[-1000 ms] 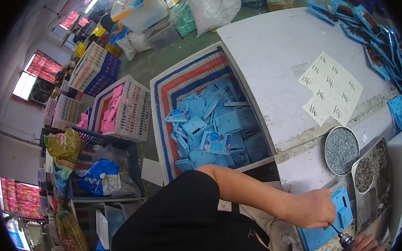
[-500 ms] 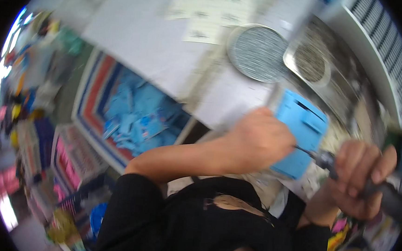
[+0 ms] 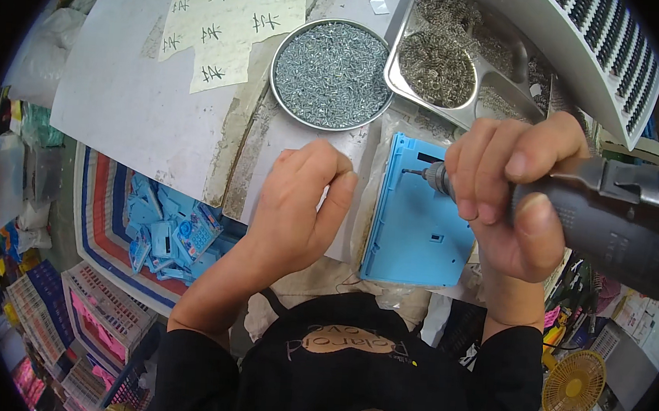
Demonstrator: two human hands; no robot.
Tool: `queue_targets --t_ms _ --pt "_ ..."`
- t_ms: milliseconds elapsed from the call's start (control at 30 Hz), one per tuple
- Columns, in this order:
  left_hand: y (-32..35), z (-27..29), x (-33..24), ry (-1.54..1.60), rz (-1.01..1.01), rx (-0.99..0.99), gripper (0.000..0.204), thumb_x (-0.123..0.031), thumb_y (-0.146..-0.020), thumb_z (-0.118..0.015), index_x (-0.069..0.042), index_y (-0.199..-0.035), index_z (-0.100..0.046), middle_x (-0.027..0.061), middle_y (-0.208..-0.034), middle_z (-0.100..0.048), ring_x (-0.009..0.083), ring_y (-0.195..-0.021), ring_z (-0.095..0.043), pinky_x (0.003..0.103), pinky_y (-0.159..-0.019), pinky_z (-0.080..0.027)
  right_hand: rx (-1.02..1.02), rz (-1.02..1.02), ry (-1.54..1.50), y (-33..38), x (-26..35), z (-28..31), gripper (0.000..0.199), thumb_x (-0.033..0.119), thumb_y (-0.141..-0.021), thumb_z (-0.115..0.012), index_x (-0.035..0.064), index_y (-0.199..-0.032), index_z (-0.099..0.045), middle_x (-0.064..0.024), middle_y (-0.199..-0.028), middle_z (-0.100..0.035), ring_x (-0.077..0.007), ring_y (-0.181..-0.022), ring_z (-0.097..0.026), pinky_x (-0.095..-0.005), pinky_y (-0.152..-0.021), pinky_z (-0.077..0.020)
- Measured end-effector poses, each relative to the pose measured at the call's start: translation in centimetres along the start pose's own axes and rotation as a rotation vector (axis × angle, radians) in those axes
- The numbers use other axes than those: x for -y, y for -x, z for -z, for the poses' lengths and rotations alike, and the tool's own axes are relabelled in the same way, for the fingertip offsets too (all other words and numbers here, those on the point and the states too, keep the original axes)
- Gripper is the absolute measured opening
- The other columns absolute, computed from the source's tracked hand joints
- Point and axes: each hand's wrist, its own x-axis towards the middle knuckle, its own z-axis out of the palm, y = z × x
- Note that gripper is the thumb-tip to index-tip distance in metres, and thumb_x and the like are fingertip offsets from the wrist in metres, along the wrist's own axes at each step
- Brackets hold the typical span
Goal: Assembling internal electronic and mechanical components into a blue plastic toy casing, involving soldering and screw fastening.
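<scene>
My right hand (image 3: pixel 510 191) wraps round a grey electric screwdriver (image 3: pixel 611 225). Its thin bit points left, with the tip over the upper left part of a light blue plastic casing (image 3: pixel 411 242). Whether the tip touches the casing I cannot tell. The casing lies on a worn work surface and has a slot along its upper edge. Left of it, my left hand (image 3: pixel 299 203) is raised with curled fingers, thumb and forefinger drawn together; anything between them is hidden. Just beyond that hand stands a round metal dish (image 3: pixel 331 72) full of small silvery screws.
A metal compartment tray (image 3: pixel 489 102) with small springs or coils sits far right, beside a white rack (image 3: pixel 615 57) of dark pieces. Handwritten paper (image 3: pixel 227 26) lies far left. A striped box (image 3: pixel 107 213) below holds blue plastic parts. A yellow fan (image 3: pixel 573 387) stands lower right.
My left hand has come off the casing and moved left, near the screw dish. The screwdriver in my right hand has moved up and left over the casing. The whole view has shifted.
</scene>
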Motion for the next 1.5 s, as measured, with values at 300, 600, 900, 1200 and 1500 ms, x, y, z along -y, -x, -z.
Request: queue_targets --t_ms 300,600,900,1200,1500 --pt "-2.4 -1.4 -0.3 -0.007 -0.074 0.051 0.012 -0.007 -0.086 -0.069 -0.006 -0.084 -0.057 0.0073 -0.079 -0.058 0.0273 -0.072 -0.057 0.039 -0.068 -0.04 0.13 0.091 -0.043 -0.9 1.0 1.6 0.026 0.033 -0.095 -0.059 0.0123 -0.103 -0.047 0.0028 -0.069 -0.049 -0.0101 -0.064 -0.047 -0.0265 -0.063 -0.0373" --pt "-3.8 -2.3 -0.9 -0.199 -0.193 0.092 0.012 -0.007 -0.086 -0.069 -0.005 -0.083 -0.058 0.0078 -0.076 -0.056 0.0269 -0.069 -0.057 0.038 -0.067 -0.041 0.165 0.164 -0.082 0.1 1.2 3.2 0.025 0.034 -0.096 -0.057 0.0128 -0.107 -0.048 0.0033 -0.071 -0.05 -0.0097 -0.065 -0.048 -0.0275 -0.067 -0.037" --pt "-3.6 -2.8 -1.1 -0.342 -0.24 0.092 0.013 -0.01 -0.087 -0.069 -0.006 -0.083 -0.057 0.008 -0.077 -0.057 0.0284 -0.071 -0.057 0.039 -0.069 -0.041 0.178 0.187 -0.082 0.4 1.3 3.6 0.025 0.034 -0.096 -0.056 0.0127 -0.108 -0.049 0.0035 -0.072 -0.05 -0.0096 -0.067 -0.048 -0.0275 -0.068 -0.037" --pt "-4.7 -2.2 -1.7 -0.411 -0.227 0.248 0.017 -0.018 -0.088 -0.068 -0.005 -0.084 -0.057 0.0102 -0.075 -0.057 0.0316 -0.07 -0.058 0.041 -0.067 -0.044 0.273 0.221 -0.094 0.0 1.1 4.5 0.027 0.033 -0.097 -0.054 0.0117 -0.113 -0.051 0.0035 -0.073 -0.05 -0.0095 -0.068 -0.048 -0.0273 -0.07 -0.0369" --pt "-4.0 -1.6 -2.6 -0.362 -0.207 0.121 0.023 -0.021 -0.078 -0.079 -0.007 -0.08 -0.061 0.0077 -0.076 -0.063 0.0273 -0.071 -0.062 0.039 -0.071 -0.044 0.282 0.214 -0.141 1.0 2.3 4.4 0.027 0.033 -0.097 -0.054 0.0122 -0.114 -0.051 0.0043 -0.076 -0.052 -0.0093 -0.072 -0.048 -0.027 -0.071 -0.0369"
